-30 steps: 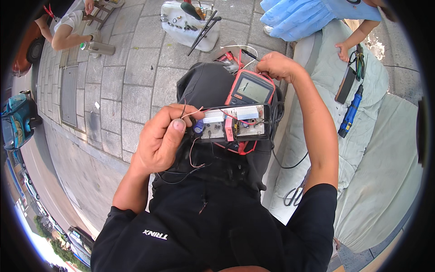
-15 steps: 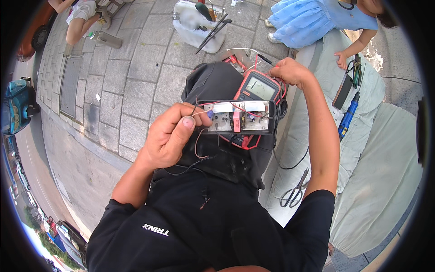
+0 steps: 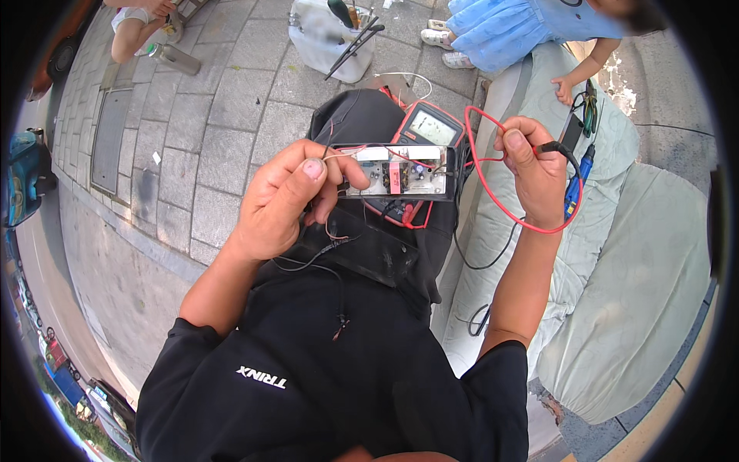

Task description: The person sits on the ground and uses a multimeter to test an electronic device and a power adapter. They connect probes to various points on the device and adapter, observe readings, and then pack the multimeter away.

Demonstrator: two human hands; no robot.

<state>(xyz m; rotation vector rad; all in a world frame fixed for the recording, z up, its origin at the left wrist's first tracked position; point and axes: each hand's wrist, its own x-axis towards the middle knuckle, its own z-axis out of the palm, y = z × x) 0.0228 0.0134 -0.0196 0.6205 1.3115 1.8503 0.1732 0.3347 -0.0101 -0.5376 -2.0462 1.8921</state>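
Left hand (image 3: 285,192): fingers are narrowed on the near end of the circuit board (image 3: 375,184), apparently to steady it face-up above the lap (image 3: 346,115). Right hand (image 3: 536,173): red lead (image 3: 550,230) is pinched, its loop kept apart from the board. Beneath, the multimeter (image 3: 433,128) is partly covered, its screen exposed, presumably for reading.

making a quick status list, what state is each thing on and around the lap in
Pale circuit board in a black rectangular case: uncovered, components exposed, left hand at its left end
Red-and-dark handheld multimeter: face up, partly covered by the case
Thin red cable: looped, in the right hand's grip
Thin black wire: loose, its end on the black shirt
Long blue tool: lying on the pale green fabric pad
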